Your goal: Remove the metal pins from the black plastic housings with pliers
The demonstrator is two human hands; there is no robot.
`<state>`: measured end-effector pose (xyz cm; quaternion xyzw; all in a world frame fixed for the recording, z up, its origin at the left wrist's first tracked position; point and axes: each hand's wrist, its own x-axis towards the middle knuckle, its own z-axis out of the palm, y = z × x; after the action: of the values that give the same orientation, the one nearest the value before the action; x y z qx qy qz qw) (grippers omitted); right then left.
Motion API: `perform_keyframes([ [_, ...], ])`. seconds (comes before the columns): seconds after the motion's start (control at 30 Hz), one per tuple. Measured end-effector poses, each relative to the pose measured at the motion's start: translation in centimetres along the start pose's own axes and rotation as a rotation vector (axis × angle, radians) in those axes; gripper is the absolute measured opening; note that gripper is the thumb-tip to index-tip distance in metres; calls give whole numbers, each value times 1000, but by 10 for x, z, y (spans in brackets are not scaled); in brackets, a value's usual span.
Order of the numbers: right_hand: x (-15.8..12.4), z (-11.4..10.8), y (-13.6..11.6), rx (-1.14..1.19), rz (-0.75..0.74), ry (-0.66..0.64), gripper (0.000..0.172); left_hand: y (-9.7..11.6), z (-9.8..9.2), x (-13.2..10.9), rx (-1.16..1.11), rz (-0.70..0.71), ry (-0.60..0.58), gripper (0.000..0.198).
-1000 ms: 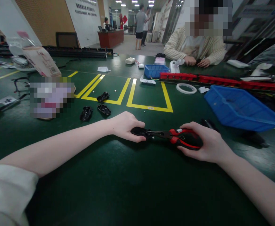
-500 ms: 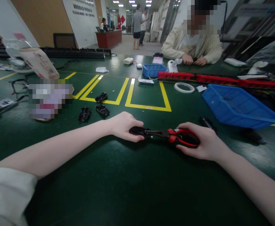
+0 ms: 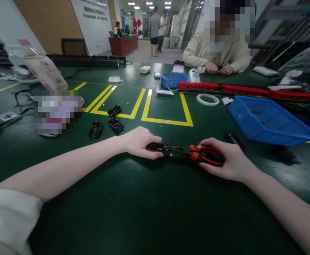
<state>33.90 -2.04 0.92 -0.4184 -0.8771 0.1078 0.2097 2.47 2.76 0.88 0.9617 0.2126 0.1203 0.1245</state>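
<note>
**A:** From the head view, what are the hands doing?

**B:** The left hand [image 3: 140, 142] is curled shut, pinching a small black piece [image 3: 155, 146] down on the counter [image 3: 155, 212]. The right hand [image 3: 224, 161] is wrapped around the red-and-black handles of the pliers [image 3: 194, 153], and the fingers look pressed together on them. The nose of the pliers reaches across to the piece, right at the left fingertips.

**A:** Why so low and flat?

**B:** I'd say resting both wrists on the counter steadies the piece and the tool against each other. The pliers lie almost level between the two hands.

**A:** What's close by?

**B:** Three loose black pieces [image 3: 116, 124] sit just beyond the left hand, near the yellow tape [image 3: 165, 121]. Beyond the right hand, out to its right, a blue tray [image 3: 266, 120] stands tilted, its near edge close to the knuckles. A dark thing I can't make out lies between them. A white ring [image 3: 207, 99] is further out, and a co-worker's hands [image 3: 218, 68] rest across the counter, well apart.

**A:** Room to move?

**B:** There's plenty of bare counter towards the body and between the forearms. It's tighter on the right by the tray's edge, and ahead on the left by the loose pieces.
</note>
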Motion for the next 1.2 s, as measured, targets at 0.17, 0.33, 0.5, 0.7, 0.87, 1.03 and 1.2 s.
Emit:
perform_keyframes([
  [0.17, 0, 0, -2, 30, 19, 7, 38, 1, -2, 0, -21, -6, -23, 39],
  [0.33, 0, 3, -5, 48, 45, 50, 38, 2, -3, 0, -27, -16, -22, 38],
  [0.5, 1, 2, -3, 46, 55, 38, 38, 3, -3, 0, -87, -47, -13, 36],
  [0.7, -1, 1, 4, -22, 12, 0, 44, 6, -4, -2, -146, -46, 28, 34],
  [0.87, -1, 3, 6, -61, 8, 22, 47, 6, -5, -2, -149, -38, 35, 34],
  [1.03, -1, 3, 5, -54, 10, 17, 46, 6, -4, -1, -148, -32, 33, 34],
  [1.2, -1, 1, 5, -61, -5, 2, 46, 6, -5, -1, -154, -30, 23, 33],
])
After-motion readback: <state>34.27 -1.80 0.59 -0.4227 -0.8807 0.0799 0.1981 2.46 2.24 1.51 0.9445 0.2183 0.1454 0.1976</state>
